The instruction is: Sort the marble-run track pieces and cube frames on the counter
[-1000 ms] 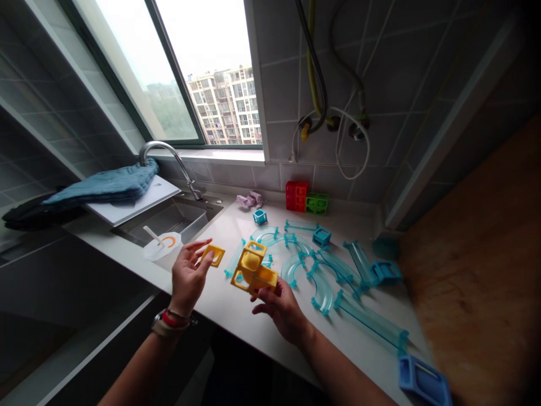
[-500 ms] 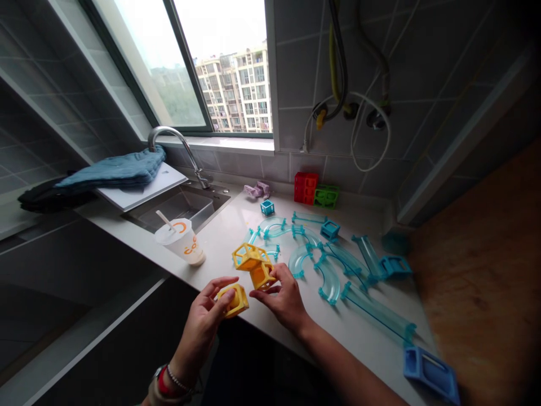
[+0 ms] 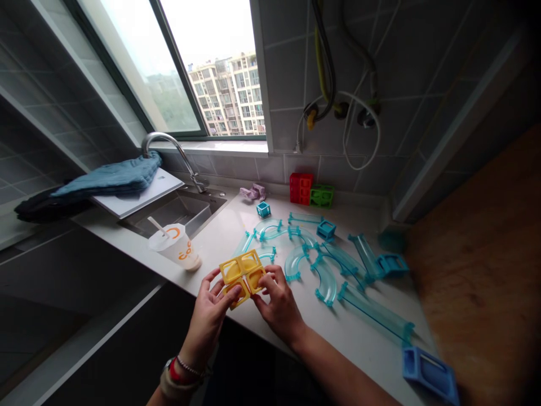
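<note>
Held up above the counter's front edge is a group of yellow hollow blocks, set side by side in a square. My left hand grips the lower left block between thumb and fingers. On the right side, my right hand pinches the lower right block. A thin gap shows between the two lower blocks, so I cannot tell whether they are joined. Just beyond the hands lie several clear teal track pieces, curved and straight.
A lidded drink cup with a straw stands left of my hands, near the sink. Red blocks and green blocks sit by the wall. A blue block lies at the right front; a teal cube stands behind the tracks.
My left hand has brought its single yellow block up against the yellow blocks in my right hand. Together they now form a square. The view has shifted slightly.
</note>
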{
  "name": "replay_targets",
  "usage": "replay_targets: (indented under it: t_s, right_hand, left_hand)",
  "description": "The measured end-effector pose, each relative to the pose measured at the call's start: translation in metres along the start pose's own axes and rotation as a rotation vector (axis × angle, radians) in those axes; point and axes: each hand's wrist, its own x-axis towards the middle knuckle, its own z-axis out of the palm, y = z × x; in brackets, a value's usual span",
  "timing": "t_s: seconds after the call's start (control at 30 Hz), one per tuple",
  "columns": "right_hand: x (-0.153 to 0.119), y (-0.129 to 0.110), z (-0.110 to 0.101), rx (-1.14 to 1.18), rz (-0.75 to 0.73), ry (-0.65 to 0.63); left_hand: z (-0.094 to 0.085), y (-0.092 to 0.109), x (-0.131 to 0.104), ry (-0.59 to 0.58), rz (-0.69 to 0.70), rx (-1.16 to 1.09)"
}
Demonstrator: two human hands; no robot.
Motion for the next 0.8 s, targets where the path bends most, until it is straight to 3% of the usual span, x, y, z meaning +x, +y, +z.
replay_targets:
  t_s: [0.3, 0.57, 0.8]
  right_hand:
    - [0.003, -0.007, -0.007, -0.124, -0.145, -0.074]
    - [0.001, -0.007, -0.006, -0.191, -0.181, -0.107]
    - [0.001, -0.007, -0.007, -0.273, -0.218, -0.208]
  left_hand:
    - [0.005, 0.005, 0.001, 0.106, 0.014, -0.048]
    - [0.009, 0.006, 0.001, 0.053, -0.03, -0.071]
    - [-0.003, -0.003, 0.009, 0.099, 0.135, 0.022]
